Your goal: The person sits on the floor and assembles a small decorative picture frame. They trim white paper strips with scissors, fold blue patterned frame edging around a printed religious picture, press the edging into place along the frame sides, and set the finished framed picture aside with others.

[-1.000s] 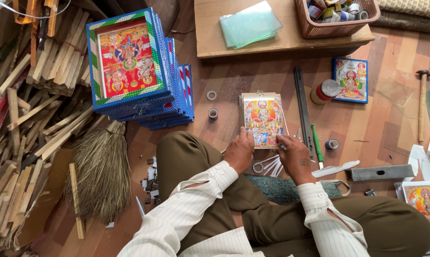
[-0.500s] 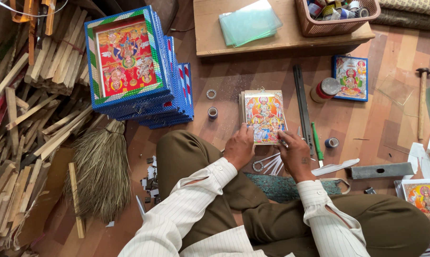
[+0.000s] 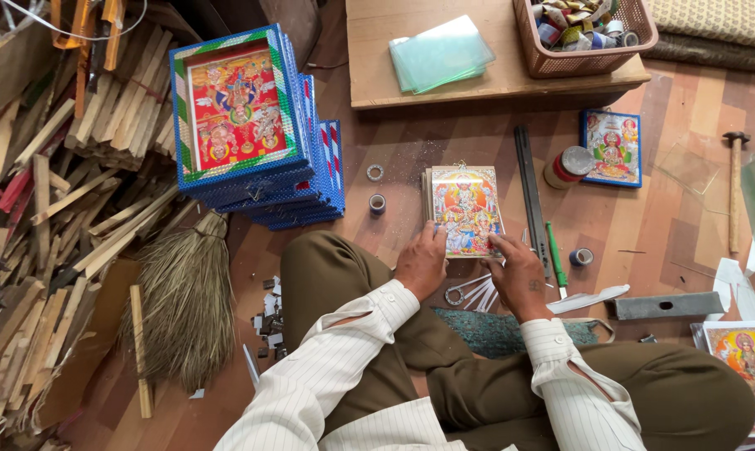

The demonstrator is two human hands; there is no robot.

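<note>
Both hands rest on the near edge of the print stack [image 3: 465, 209], which lies flat on the floor in front of my knees. My left hand [image 3: 421, 263] lies half-curled, fingers pressing the lower left corner; my right hand [image 3: 515, 276] lies flatter, fingertips on the lower right corner. Neither has closed a real grip, as far as I can tell.

I judge the stack could fan out or slide if one hand pushes harder than the other, since only the near corners are pinned. Scissors [image 3: 471, 292] sit just under my right wrist, so a careless drop of that hand could catch them. Tape rolls [image 3: 377, 203] lie near the stack's left side, and a ruler [image 3: 530, 196] runs along the right, so a sideways shove could knock either.
</note>
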